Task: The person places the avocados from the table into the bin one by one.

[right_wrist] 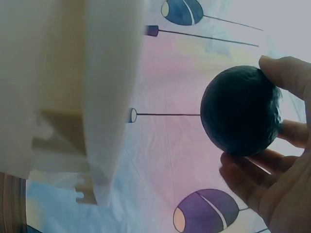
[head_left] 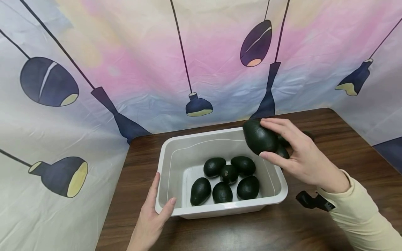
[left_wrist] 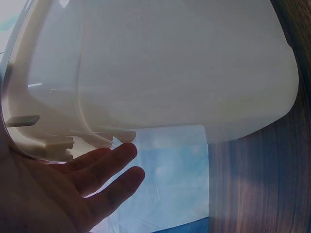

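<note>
My right hand grips a dark green avocado between thumb and fingers, above the right end of a white plastic tub. In the right wrist view the same avocado shows its rounded end, beside the tub's outer wall. At the tub's left end, my left hand rests with fairly straight fingers along the outside and its thumb at the front rim. The left wrist view has this hand beneath the rim. Several avocados lie on the tub floor, one of them at the left.
More avocados are on the table beyond the tub's right end, partly hidden by my right hand. The tub stands on a dark wooden table. Behind the table hangs a cloth printed with lamps.
</note>
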`<state>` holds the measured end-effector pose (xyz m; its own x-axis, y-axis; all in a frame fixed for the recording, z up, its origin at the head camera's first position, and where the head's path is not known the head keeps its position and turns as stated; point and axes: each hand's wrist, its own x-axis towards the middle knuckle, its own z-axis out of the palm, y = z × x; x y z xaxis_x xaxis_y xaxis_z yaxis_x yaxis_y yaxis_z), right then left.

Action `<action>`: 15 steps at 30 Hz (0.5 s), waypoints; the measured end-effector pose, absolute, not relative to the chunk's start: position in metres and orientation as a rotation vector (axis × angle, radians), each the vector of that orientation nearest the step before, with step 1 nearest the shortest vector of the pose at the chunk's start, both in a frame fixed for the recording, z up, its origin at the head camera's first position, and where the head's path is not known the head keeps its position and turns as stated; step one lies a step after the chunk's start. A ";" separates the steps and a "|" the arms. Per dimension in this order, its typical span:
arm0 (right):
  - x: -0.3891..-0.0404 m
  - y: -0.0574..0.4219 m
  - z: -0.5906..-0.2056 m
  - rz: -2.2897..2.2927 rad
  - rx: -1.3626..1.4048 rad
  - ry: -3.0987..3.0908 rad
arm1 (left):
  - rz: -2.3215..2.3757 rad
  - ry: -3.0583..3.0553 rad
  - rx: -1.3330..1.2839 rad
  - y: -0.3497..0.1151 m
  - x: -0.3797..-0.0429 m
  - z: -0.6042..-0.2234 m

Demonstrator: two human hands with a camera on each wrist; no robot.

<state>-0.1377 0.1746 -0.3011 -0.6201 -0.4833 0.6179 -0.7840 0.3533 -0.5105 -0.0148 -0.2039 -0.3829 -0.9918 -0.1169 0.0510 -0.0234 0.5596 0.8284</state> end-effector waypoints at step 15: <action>-0.148 0.200 -0.302 1.079 0.915 -2.251 | -1.424 -2.673 0.108 -0.205 -0.015 -0.384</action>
<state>-0.1482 0.2001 -0.3023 -0.6623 -0.3605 0.6568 -0.7379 0.4659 -0.4883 -0.0148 -0.2047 -0.3843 -0.9913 -0.1148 0.0641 -0.0109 0.5576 0.8301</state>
